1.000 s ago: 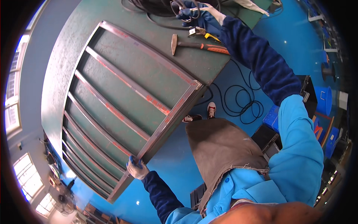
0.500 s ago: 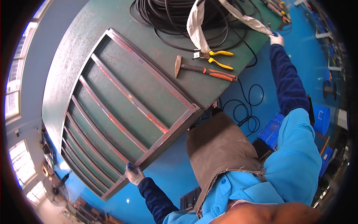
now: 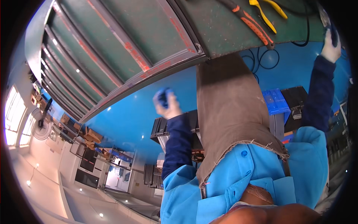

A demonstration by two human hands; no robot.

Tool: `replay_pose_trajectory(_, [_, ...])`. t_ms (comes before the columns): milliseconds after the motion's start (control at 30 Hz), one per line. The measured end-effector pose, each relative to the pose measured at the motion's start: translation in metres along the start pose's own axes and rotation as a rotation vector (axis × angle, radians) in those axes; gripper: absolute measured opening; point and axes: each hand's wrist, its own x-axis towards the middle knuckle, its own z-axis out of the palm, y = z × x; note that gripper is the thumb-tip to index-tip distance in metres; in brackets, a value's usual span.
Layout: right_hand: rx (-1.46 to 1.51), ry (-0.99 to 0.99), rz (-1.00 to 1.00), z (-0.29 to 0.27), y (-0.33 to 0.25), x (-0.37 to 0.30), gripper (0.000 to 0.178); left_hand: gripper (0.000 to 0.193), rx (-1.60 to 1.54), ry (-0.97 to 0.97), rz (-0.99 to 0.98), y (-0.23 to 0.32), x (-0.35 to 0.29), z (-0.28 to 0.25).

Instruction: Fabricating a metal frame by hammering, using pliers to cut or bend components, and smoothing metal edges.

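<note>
My left hand point(image 3: 167, 104), in a white glove with a blue palm, is off the metal frame point(image 3: 128, 83) and hangs over the blue floor. It is smeared by motion, and its fingers look bent. At the far right, my gloved right hand point(image 3: 330, 47) is closed around a long pale-grey piece point(image 3: 323, 16) that I cannot make out. The dark frame with several red-marked bars lies on the green table. To its right are a hammer's orange-and-black handle point(image 3: 254, 28), its head out of view, and the yellow handles of pliers point(image 3: 269, 12).
The green table point(image 3: 223, 31) ends just in front of my brown apron point(image 3: 231, 97). Black cable point(image 3: 268, 59) lies looped on the blue floor. Black cases point(image 3: 160, 128) and a blue box point(image 3: 275, 101) stand beside me. A fan point(image 3: 40, 123) is at far left.
My left hand has let go of the frame's edge and moved away from it. My right hand is still out to the right. The view has tilted, so the table sits higher.
</note>
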Motion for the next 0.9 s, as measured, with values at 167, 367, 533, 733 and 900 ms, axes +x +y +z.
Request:
replay_pose_trajectory(167, [0.29, -0.403, -0.528, -0.028, -0.187, -0.188, 0.042, 0.042, -1.017, -0.834, -1.187, -0.046, -0.024, 0.099])
replay_pose_trajectory(367, [0.451, -0.587, -0.46, 0.02, -0.221, -0.263, 0.042, 0.049, -0.597, -0.769, -0.179, -0.05, -0.058, 0.131])
replay_pose_trajectory(533, [0.4, -0.492, -0.313, 0.027, -0.232, -0.283, 0.042, 0.054, -0.759, -0.312, -0.079, -0.033, -0.026, 0.071])
replay_pose_trajectory(733, [0.313, -0.433, -0.364, 0.032, -0.235, -0.293, 0.037, 0.044, -0.021, -0.277, 0.82, -0.014, 0.032, 0.044])
replay_pose_trajectory(900, [0.215, -0.443, -0.463, 0.03, -0.24, -0.286, 0.035, 0.047, 0.251, -0.33, 1.019, -0.004, 0.056, 0.039])
